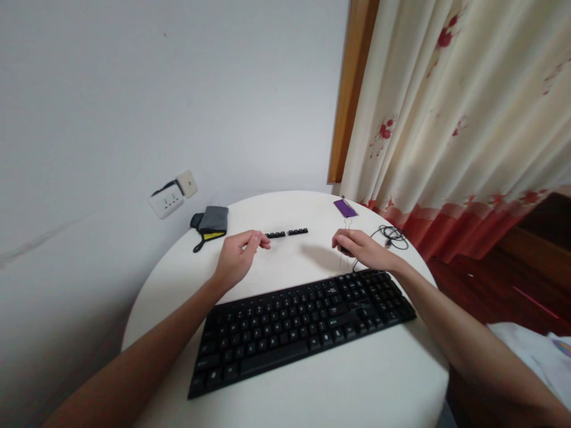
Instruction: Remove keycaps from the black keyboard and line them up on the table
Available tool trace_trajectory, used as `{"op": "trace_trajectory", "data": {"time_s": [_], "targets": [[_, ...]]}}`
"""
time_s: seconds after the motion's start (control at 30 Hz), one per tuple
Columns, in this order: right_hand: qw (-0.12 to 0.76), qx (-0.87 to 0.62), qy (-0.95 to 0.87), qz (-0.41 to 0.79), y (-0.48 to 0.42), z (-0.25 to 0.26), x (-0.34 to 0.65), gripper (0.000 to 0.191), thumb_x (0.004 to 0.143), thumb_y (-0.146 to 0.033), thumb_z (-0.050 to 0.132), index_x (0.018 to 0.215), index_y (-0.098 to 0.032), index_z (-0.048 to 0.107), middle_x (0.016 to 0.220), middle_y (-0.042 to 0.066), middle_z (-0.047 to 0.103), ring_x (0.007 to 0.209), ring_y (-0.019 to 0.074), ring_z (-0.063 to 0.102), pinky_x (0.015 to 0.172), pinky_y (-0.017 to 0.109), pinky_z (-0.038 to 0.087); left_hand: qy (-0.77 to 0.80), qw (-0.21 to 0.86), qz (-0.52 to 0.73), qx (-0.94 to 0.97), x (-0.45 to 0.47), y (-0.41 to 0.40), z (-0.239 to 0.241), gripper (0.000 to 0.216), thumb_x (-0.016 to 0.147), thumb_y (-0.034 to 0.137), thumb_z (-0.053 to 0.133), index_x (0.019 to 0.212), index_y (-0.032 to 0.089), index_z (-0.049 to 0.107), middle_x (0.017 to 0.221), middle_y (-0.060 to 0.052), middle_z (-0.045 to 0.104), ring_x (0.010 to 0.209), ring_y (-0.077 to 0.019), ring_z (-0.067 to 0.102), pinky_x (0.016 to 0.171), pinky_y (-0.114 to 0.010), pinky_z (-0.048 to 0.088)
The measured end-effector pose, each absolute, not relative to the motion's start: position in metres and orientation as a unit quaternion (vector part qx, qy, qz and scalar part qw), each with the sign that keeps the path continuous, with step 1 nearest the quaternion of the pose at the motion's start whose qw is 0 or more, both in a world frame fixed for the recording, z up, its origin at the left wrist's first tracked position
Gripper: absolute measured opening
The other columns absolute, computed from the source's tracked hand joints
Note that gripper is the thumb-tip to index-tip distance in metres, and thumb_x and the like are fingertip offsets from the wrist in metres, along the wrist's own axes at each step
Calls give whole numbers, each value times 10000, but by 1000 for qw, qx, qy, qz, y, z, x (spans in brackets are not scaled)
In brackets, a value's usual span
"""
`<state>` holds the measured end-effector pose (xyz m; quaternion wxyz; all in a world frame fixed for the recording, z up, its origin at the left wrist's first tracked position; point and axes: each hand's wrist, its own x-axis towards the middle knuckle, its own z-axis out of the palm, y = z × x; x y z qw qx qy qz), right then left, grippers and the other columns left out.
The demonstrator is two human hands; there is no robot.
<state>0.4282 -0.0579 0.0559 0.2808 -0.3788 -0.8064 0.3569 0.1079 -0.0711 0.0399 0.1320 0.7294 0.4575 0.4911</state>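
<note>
A black keyboard [303, 324] lies at a slant on the round white table, its cable running off behind it. Beyond its far edge, several loose black keycaps [298, 231] form a short row. My left hand [241, 255] hovers at the left end of that row, thumb and fingers pinched together; whatever they may hold is hidden. Over the far right of the keyboard, my right hand [359, 246] is closed around a thin wire keycap puller [348, 223], with wire showing above and below the fingers and a dark part at the fingertips.
A grey and black cloth [213, 221] with yellow lining sits at the table's left back edge. A purple card-like piece [345, 208] lies at the back right, near a coiled black cable [395, 236]. Wall sockets [167, 200] and a curtain [414, 131] border the table [285, 205].
</note>
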Motion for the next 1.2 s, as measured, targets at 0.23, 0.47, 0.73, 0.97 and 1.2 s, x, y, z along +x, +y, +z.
{"op": "trace_trajectory", "data": {"time_s": [0.23,0.47,0.73,0.97,1.2], "targets": [[227,-353,-835,356,-65,50,438,241,945,-398,501,849,-179,533,738,-2,528,669,134,486,645,248,414,468,138,484,726,110,-68,38,339,937,303,454,773,151,709,714,-47,726,642,-147,632,592,-238,489],[208,-310,-843,387,-65,46,439,254,924,-405,543,844,-168,589,712,-1,563,672,141,516,664,255,438,470,144,484,724,112,-69,39,335,926,301,457,755,147,701,707,-53,727,624,-146,636,581,-241,488],[188,-310,-848,386,-64,36,437,334,923,-444,539,835,-154,677,741,26,657,691,150,574,687,259,456,469,144,482,726,113,-70,40,325,922,293,460,757,152,702,707,-53,729,635,-149,640,595,-246,490],[171,-355,-830,395,-59,24,434,486,971,-506,418,830,-138,702,785,57,704,736,166,620,739,274,473,463,138,482,731,111,-70,39,339,934,312,457,766,152,704,707,-52,728,640,-147,640,590,-244,492],[181,-372,-817,403,-57,17,433,522,952,-546,438,781,-135,710,720,56,699,680,164,608,704,274,474,462,142,482,730,114,-71,39,350,932,313,452,756,147,705,705,-62,731,634,-146,636,587,-247,491]]}}
